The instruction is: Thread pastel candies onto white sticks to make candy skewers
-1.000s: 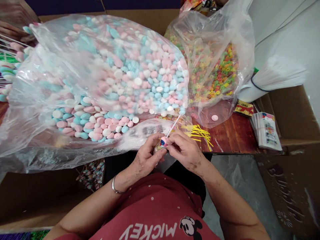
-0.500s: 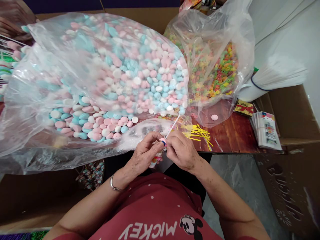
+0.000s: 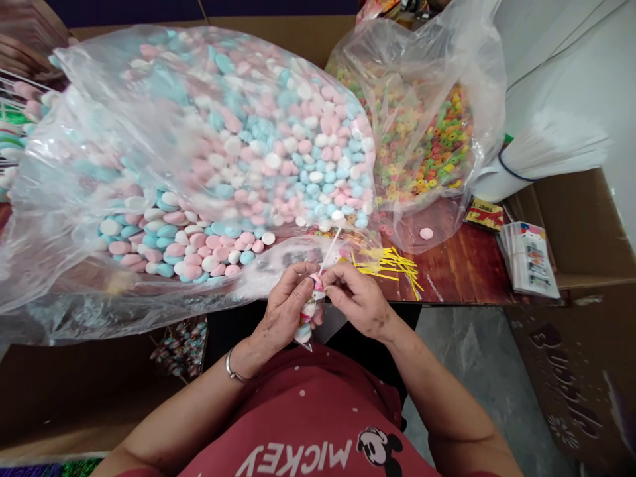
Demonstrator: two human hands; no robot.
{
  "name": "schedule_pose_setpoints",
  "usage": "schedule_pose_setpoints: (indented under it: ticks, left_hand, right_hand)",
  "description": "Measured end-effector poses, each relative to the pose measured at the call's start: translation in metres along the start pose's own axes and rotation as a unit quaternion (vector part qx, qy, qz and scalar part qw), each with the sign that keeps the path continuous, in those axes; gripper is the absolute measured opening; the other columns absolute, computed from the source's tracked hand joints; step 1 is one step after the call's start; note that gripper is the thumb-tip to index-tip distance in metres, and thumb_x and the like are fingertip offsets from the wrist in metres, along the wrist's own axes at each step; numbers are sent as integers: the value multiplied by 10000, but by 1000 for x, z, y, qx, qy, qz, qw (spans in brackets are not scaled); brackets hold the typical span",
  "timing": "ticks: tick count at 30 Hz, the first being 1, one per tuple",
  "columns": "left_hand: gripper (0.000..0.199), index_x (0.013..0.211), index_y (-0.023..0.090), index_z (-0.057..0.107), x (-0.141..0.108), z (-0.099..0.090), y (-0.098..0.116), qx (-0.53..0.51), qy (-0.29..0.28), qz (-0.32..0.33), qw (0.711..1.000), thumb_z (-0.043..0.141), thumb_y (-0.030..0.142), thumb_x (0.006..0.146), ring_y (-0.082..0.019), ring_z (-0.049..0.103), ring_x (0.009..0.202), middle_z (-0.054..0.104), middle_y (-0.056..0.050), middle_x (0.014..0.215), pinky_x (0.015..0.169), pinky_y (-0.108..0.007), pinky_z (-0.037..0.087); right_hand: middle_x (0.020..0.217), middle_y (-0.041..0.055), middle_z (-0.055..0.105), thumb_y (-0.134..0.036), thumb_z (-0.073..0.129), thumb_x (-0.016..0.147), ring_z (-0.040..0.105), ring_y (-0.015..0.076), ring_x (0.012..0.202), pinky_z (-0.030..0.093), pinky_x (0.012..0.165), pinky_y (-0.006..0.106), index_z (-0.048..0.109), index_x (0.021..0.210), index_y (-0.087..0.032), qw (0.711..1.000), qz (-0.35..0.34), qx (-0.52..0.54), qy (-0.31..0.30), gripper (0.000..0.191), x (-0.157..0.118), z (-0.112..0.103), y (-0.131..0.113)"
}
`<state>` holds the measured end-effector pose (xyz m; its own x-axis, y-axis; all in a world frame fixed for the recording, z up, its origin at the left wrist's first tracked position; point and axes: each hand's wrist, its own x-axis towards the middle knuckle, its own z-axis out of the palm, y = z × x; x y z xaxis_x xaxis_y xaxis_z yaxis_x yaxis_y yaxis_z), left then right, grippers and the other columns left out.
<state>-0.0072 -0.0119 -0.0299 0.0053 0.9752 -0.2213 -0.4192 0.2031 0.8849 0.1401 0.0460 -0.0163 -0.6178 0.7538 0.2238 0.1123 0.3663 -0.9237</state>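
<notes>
covering part of the wrapped sweets [image 3: 309, 310]: left-hand fingers [image 3: 298, 295]

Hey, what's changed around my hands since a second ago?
The stick has shifted left, and more of the packet shows below your left hand, which still holds it. The yellow ties and loose pink candy stayed put.

We had soft, fairly dim light. Glare whitened the lg. clear bag [image 3: 64, 146] & we got sheen on the bench [image 3: 467, 268]. Deep shadow filled the box [image 3: 74, 381], lower L. Co-worker's hand [image 3: 30, 40], upper L, was blurred; detail on wrapped sweets [image 3: 311, 308] went soft; wide-angle edges stretched.
</notes>
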Motion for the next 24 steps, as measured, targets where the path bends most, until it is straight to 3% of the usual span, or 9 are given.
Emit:
schedule_pose_setpoints:
  ticks: [4,8,12,16,20,22,24]
  left_hand:
    - [320,1032,218,489,-2,1,2,-57,-5,-36,998,625,453,862,-108,530,331,631,55,559,293,-163,383]
    - [304,954,214,491,-6,6,3,-72,-6,-48,996,658,437,834,-108,523,323,622,61,533,298,-171,397]
    - [257,902,204,503,-7,8,5,-64,-15,-45,997,648,408,838,-106,495,305,586,58,433,304,-150,349]
    - [267,880,205,503,-4,9,4,-89,-11,-34,995,663,409,815,-112,498,295,583,60,445,294,-156,334]
    - [280,876,200,502,-2,8,0,-147,-36,-24,988,640,440,837,-88,464,273,612,43,538,274,-157,331]
    - [276,875,197,506,-2,7,-1,-181,-63,-27,981,606,453,866,-73,437,261,615,38,571,266,-156,332]
    - [273,899,187,531,-3,5,-3,-208,-92,-48,972,562,458,898,-73,428,256,604,37,558,263,-159,343]
  right_hand:
    - [739,-38,503,-68,479,792,470,87,631,413,585,209,474,802,-212,998,-51,-34,-21,145,2,-8,-6]
    - [684,-53,439,-45,460,757,389,90,577,349,545,218,408,760,-226,989,-101,-106,6,188,1,-4,-6]
    - [700,-47,450,-41,464,747,431,101,613,359,553,220,389,779,-236,987,-132,-80,44,211,-3,5,-2]
    - [758,-35,500,-78,505,781,503,100,665,422,593,228,389,819,-240,987,-72,71,121,202,-6,16,0]
    - [699,-63,469,-153,514,820,440,75,513,392,485,210,397,894,-244,954,3,262,147,166,-8,17,2]
    - [689,-65,466,-168,509,829,422,74,491,385,468,209,421,922,-241,951,20,268,152,147,-9,12,3]
    - [741,-34,518,-162,516,835,485,90,580,430,534,228,475,903,-224,975,23,182,127,101,-9,6,2]
